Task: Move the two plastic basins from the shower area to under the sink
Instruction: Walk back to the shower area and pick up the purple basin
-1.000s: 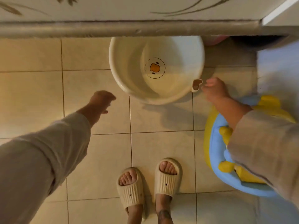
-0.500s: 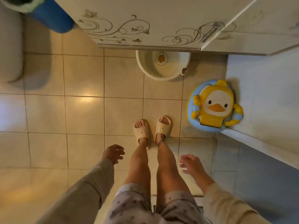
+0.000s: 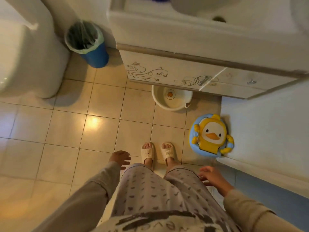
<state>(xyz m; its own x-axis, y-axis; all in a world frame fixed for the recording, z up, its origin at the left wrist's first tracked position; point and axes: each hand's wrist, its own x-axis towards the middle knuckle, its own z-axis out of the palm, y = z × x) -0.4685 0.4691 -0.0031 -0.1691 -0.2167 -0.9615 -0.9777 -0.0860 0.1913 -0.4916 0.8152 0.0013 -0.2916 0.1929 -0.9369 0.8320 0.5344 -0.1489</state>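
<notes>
The person had straightened up from the basin (image 3: 172, 99), which sat at twelve o'clock, half tucked beneath the sink cabinet (image 3: 175, 71). Left hand (image 3: 120, 158) and right hand (image 3: 212, 179) hung open and empty. This basin appeared delivered; no second was visible.

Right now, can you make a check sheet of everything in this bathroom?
Surface: beige tiled floor, shiny light patch, looks bare in the middle.
Job's things: one cream basin with a duck picture, partly under the sink cabinet; second basin not seen.
Clutter: duck potty seat against the wall; blue bin with liner.
Hands: left hand and right hand open, holding nothing.
Cables: nothing seen.
Surroundings: toilet, sink.
</notes>
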